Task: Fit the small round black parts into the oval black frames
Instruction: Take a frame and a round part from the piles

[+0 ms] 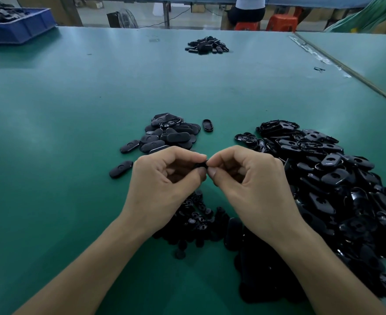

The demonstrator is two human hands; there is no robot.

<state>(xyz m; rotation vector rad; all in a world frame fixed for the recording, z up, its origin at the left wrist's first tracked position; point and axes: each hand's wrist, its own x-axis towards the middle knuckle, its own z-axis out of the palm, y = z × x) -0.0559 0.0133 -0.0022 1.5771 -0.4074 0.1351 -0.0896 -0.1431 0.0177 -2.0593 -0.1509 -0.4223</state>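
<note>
Fingers (198,159) of both hands are curled inward and are met tip to tip above the middle of the near half of the green table (73,98). A small black piece (202,165) is pinched between the left hand (164,178) and the right hand (251,178); it is mostly hidden by the fingertips, so it cannot be told whether a frame, a round part or both are held.

A heap of small round black parts (196,219) is seen below the hands, near the table's near edge. A large pile of glossy oval black frames (337,178) is spread along the right side, down to the near right corner. A smaller pile of matte oval pieces (169,135) is laid just beyond the hands, with a single oval piece (207,125) set just to its right and two loose ones (121,169) towards the left.

Another small dark pile (206,45) is placed near the far edge. A blue crate (17,26) filled with dark parts is set at the far left corner. Beyond the table, red stools (280,21), a floor fan (125,18) and a seated person (248,10) are visible.
</note>
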